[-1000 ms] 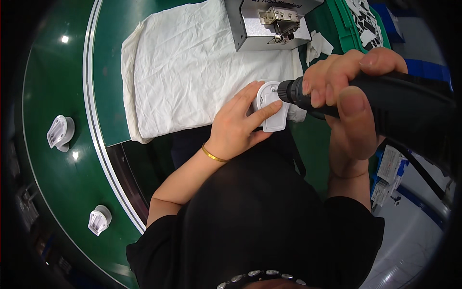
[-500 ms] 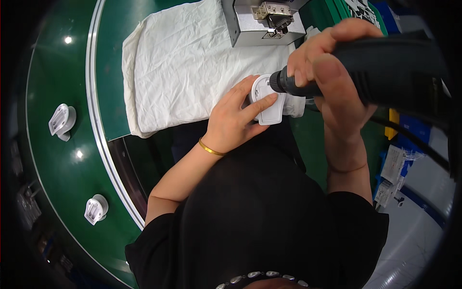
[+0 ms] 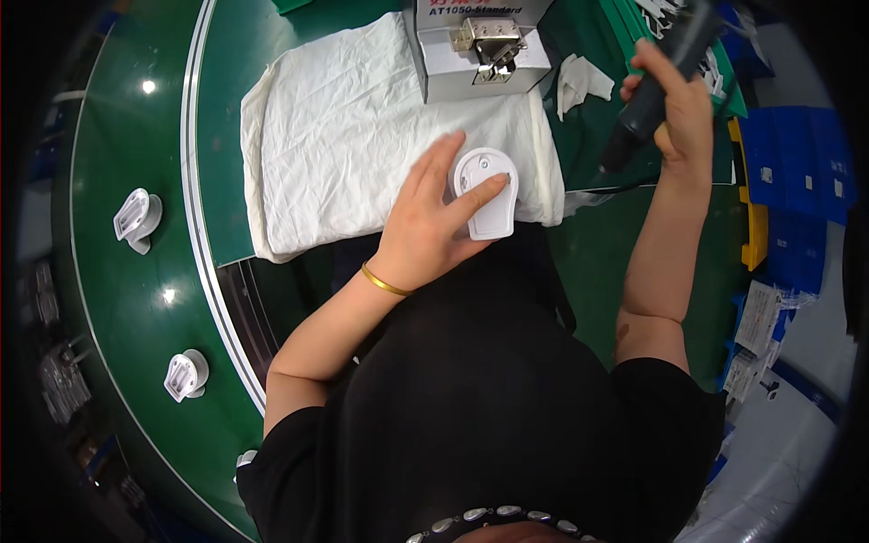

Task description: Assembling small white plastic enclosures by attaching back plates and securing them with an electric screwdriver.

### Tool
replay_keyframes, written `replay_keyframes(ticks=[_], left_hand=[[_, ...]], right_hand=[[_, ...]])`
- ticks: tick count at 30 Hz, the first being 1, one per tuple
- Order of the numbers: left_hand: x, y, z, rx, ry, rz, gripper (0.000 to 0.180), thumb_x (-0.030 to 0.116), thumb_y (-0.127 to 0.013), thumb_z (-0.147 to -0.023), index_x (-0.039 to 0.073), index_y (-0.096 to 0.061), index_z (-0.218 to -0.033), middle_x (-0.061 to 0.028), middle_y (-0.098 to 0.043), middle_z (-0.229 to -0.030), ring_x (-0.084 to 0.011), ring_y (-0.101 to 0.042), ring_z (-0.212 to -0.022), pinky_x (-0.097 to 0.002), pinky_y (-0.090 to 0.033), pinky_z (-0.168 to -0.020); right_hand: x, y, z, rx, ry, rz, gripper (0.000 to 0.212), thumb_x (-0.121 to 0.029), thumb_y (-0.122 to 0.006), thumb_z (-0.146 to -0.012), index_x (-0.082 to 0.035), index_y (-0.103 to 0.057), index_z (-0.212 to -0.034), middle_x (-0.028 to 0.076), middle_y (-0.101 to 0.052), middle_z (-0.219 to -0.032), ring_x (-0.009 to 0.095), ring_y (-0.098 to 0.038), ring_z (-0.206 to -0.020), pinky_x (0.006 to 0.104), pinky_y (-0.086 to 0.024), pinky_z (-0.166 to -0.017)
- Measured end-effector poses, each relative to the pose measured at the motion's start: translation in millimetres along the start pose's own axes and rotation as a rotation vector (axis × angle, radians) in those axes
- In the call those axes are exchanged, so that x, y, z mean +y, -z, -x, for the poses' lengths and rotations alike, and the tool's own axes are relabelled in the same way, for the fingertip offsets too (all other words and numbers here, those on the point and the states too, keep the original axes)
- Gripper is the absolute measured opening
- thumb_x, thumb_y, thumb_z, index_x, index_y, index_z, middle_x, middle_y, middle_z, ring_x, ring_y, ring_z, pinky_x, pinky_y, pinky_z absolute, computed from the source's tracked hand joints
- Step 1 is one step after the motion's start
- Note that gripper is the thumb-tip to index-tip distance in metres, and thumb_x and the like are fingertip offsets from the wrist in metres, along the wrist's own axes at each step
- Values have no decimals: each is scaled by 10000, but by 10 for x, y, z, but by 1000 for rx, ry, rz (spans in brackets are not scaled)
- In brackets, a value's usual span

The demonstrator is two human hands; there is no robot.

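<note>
Driver (image 3: 644, 110) held; bin (image 3: 621, 27) holds pieces (image 3: 655, 18)

Red-and-black lettering (image 3: 477, 11) on grey box (image 3: 448, 80)

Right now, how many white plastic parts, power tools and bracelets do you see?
White plastic parts: 3 (one in the left hand, two on the green surface)
Power tools: 1
Bracelets: 1
Total: 5; a white object by the sleeve is too hidden to count
</note>
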State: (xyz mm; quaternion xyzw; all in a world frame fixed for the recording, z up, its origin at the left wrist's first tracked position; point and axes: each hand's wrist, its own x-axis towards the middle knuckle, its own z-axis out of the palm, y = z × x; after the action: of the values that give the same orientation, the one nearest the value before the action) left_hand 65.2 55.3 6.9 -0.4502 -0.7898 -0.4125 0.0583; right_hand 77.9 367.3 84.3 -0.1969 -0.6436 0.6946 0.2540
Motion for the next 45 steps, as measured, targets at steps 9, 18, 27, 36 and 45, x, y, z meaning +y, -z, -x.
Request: replay_keyframes(ticks=[9, 18, 27, 36, 45], left_hand=[[-21, 159, -48, -69, 201, 268, 1082, 188, -907, -601, -17, -288, -1464, -214, -536, -1342, -321, -561, -1231, -384, -449, -1022], [-73, 27, 73, -15, 320, 428, 1125, 203, -914, -631, 20, -221, -1499, -210, -565, -1320, -349, -590, -1195, -391, -502, -962], [-92, -61, 160, 10, 321, 422, 1119, 187, -897, -626, -60, -215, -1478, -183, -582, -1311, -351, -602, -1162, -385, -520, -929], [-127, -84, 189, 22, 226, 337, 1041, 199, -877, -640, -77, -286, -1451, -166, -607, -1282, -345, -630, -1083, -384, -529, -896], [-118, -55, 162, 30, 195, 278, 1019, 201, -874, -639, -68, -308, -1442, -163, -617, -1270, -340, -642, -1062, -381, -538, -881]], right_hand=[[611, 450, -271, -59, -191, 855, 462, -321, -746, -855, 41, -618, -1112, 81, -654, -850, 165, -629, -743, 287, -500, -653], [714, 35, 31, -206, 648, 1619, 306, -239, -730, -834, -31, -692, -1055, 148, -655, -1166, 349, -544, -1201, 464, -409, -1004], [128, -465, 917, -742, 666, 755, 209, 13, -660, -789, -17, -650, -996, 125, -635, -1000, 302, -624, -922, 372, -519, -790], [184, -548, 1220, -1036, 609, 873, 251, 23, -671, -723, -34, -663, -967, 87, -608, -920, 266, -599, -790, 353, -512, -669], [228, -593, 1193, -992, 668, 885, 225, 26, -669, -731, -29, -662, -949, 79, -592, -907, 256, -579, -764, 344, -504, -652]])
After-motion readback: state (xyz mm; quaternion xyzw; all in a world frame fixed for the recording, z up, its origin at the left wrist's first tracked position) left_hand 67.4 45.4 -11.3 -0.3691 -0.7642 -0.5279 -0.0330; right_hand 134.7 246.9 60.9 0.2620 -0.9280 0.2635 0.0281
